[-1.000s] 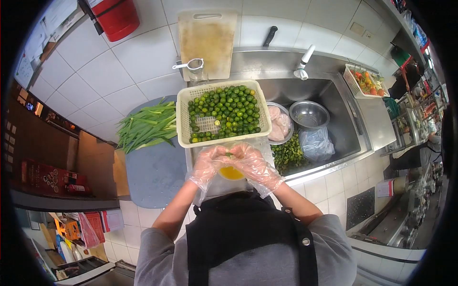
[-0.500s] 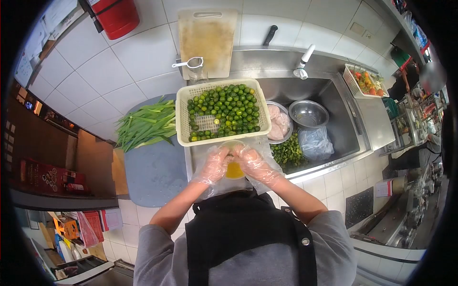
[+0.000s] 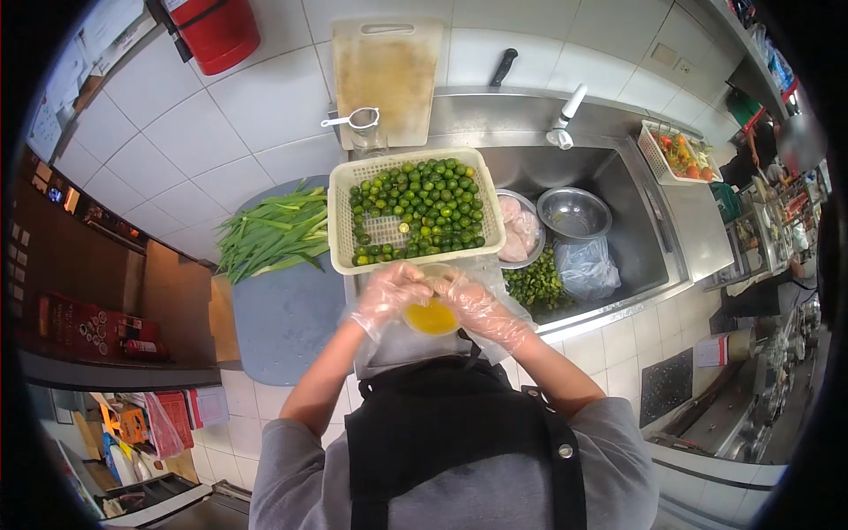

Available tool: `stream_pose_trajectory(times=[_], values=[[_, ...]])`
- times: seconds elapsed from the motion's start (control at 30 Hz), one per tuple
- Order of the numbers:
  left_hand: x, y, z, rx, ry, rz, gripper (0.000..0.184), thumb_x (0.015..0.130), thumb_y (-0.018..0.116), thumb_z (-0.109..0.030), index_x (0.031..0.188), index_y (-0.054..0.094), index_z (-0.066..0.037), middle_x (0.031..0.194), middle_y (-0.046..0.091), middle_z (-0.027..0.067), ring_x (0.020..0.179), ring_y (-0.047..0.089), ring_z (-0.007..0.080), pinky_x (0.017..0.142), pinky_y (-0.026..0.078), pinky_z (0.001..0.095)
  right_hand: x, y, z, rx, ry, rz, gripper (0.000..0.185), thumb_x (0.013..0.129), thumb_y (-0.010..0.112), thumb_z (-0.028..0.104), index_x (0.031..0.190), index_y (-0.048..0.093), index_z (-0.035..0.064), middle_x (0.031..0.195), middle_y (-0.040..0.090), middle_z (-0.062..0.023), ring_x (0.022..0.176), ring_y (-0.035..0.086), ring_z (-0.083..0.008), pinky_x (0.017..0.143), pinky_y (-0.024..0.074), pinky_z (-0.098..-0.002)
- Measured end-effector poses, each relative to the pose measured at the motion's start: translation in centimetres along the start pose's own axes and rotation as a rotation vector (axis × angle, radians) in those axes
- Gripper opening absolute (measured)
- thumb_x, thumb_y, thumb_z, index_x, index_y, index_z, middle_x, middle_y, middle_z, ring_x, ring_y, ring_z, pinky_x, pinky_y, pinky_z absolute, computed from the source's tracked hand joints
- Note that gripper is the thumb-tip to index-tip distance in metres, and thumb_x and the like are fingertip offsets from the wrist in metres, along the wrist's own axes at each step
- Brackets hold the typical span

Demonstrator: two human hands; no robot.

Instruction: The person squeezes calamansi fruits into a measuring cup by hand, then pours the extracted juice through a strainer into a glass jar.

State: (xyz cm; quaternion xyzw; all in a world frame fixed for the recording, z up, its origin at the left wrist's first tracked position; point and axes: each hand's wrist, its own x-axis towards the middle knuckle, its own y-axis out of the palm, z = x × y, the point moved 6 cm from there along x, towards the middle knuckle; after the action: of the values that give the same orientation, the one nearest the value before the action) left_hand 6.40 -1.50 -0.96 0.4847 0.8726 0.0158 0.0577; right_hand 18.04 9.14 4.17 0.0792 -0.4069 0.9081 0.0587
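Observation:
Both hands wear clear plastic gloves and meet over a round container of yellow juice (image 3: 431,318), just in front of the crate. My left hand (image 3: 389,296) is closed, its fingertips pinched together near the right hand's. My right hand (image 3: 481,309) is closed too, fingers bent inward above the juice. What lies between the fingertips is hidden by the gloves. Directly beyond stands a cream plastic crate (image 3: 339,240) of small green citrus fruits (image 3: 433,196). One cut half (image 3: 404,228) shows its pale face at a bare patch of the crate's bottom.
Long green leaves (image 3: 269,231) lie on a grey board (image 3: 287,331) at left. In the sink (image 3: 640,256) are a bowl of pale meat (image 3: 519,228), a steel bowl (image 3: 574,214), a plastic bag (image 3: 587,269) and dark green pieces (image 3: 537,281). A faucet (image 3: 565,119) rises behind.
Both hands have shifted slightly away from the body toward the crate, and the left wrist has turned. More of the yellow juice shows below the fingers.

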Motion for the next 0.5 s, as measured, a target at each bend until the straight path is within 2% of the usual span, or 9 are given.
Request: stream_pose_trajectory(times=[0.07, 0.17, 0.23, 0.27, 0.33, 0.37, 0.4, 0.47, 0.5], values=[[1.5, -2.2, -0.3, 0.015, -0.06, 0.054, 0.004, 0.09, 0.066, -0.007, 0.094, 0.065, -0.005, 0.088, 0.068, 0.0061, 0.088, 0.066, 0.0132, 0.083, 0.055, 0.0314, -0.2, -1.0, 0.8, 0.03, 0.01, 0.004, 0.027, 0.091, 0.052, 0.004, 0.117, 0.059, 0.0047, 0.11, 0.061, -0.0216, 0.105, 0.06, -0.0371, 0.091, 0.0492, -0.0405], [4.0, -7.0, -0.9, 0.085, -0.149, -0.217, 0.008, 0.09, 0.066, -0.01, 0.096, 0.067, -0.005, 0.091, 0.069, 0.0097, 0.087, 0.067, 0.0203, 0.084, 0.054, 0.0332, -1.1, 1.6, -2.0, 0.02, -0.019, -0.013, 0.031, 0.09, 0.05, 0.003, 0.121, 0.055, 0.0028, 0.109, 0.061, -0.0242, 0.105, 0.06, -0.04, 0.091, 0.0495, -0.0424], [6.6, -8.9, -1.3, 0.854, 0.045, -0.24, 0.015, 0.089, 0.065, -0.015, 0.1, 0.068, -0.006, 0.099, 0.07, 0.0129, 0.091, 0.066, 0.0278, 0.086, 0.053, 0.0372, -1.4, 2.6, -2.5, -0.028, -0.07, -0.041, 0.03, 0.092, 0.049, 0.004, 0.122, 0.053, 0.0017, 0.109, 0.061, -0.0251, 0.105, 0.06, -0.0415, 0.09, 0.0497, -0.0436], [7.1, -9.2, -1.0, 0.857, 0.053, -0.244, 0.015, 0.089, 0.065, -0.015, 0.1, 0.068, -0.006, 0.099, 0.07, 0.0129, 0.091, 0.066, 0.0278, 0.086, 0.053, 0.0372, -1.4, 2.8, -2.4, -0.038, -0.047, -0.025, 0.028, 0.092, 0.048, 0.005, 0.12, 0.052, 0.0004, 0.108, 0.061, -0.0261, 0.104, 0.06, -0.0419, 0.09, 0.0496, -0.0442], [8.1, -7.5, -0.9, 1.249, 0.193, -0.033, 0.019, 0.089, 0.062, -0.021, 0.104, 0.07, -0.011, 0.105, 0.068, 0.0122, 0.101, 0.063, 0.0306, 0.086, 0.051, 0.0393, -1.0, 2.2, -1.0, -0.054, -0.027, -0.014, 0.027, 0.093, 0.046, 0.007, 0.118, 0.051, -0.0009, 0.108, 0.06, -0.0271, 0.104, 0.059, -0.0423, 0.09, 0.0495, -0.0447], [9.5, -6.7, 0.6, 1.39, 0.05, 0.131, 0.02, 0.087, 0.065, -0.018, 0.105, 0.071, -0.012, 0.108, 0.068, 0.014, 0.102, 0.063, 0.032, 0.087, 0.05, 0.0408, -0.5, 1.4, -0.5, -0.004, 0.091, 0.011, 0.025, 0.091, 0.047, 0.006, 0.115, 0.051, -0.001, 0.106, 0.061, -0.027, 0.103, 0.059, -0.0421, 0.09, 0.0491, -0.0448], [10.3, -6.7, 0.8, 1.394, 0.061, 0.129, 0.02, 0.087, 0.065, -0.018, 0.105, 0.071, -0.012, 0.108, 0.068, 0.014, 0.102, 0.063, 0.032, 0.087, 0.05, 0.0408, -0.3, 1.2, -0.4, 0.053, 0.214, 0.039, 0.024, 0.09, 0.048, 0.006, 0.113, 0.051, -0.0012, 0.103, 0.061, -0.0268, 0.102, 0.059, -0.0418, 0.089, 0.0488, -0.0448], [11.0, -6.2, 3.0, 1.424, -0.057, 0.351, 0.024, 0.088, 0.061, -0.018, 0.11, 0.07, -0.013, 0.114, 0.066, 0.0157, 0.108, 0.063, 0.0332, 0.091, 0.051, 0.0421, 0.2, 1.0, -0.2, 0.065, 0.159, -0.045, 0.017, 0.093, 0.046, 0.01, 0.105, 0.053, -0.0005, 0.098, 0.061, -0.0255, 0.099, 0.059, -0.0424, 0.088, 0.0468, -0.0474], [11.1, -6.0, 3.0, 1.384, -0.087, 0.327, 0.024, 0.088, 0.058, -0.014, 0.11, 0.07, -0.011, 0.113, 0.066, 0.0176, 0.109, 0.063, 0.0331, 0.092, 0.051, 0.0416, 0.3, 0.6, 0.1, 0.083, 0.102, -0.118, 0.017, 0.096, 0.043, 0.013, 0.096, 0.054, 0.0002, 0.093, 0.061, -0.0242, 0.096, 0.058, -0.0431, 0.087, 0.0449, -0.05]])
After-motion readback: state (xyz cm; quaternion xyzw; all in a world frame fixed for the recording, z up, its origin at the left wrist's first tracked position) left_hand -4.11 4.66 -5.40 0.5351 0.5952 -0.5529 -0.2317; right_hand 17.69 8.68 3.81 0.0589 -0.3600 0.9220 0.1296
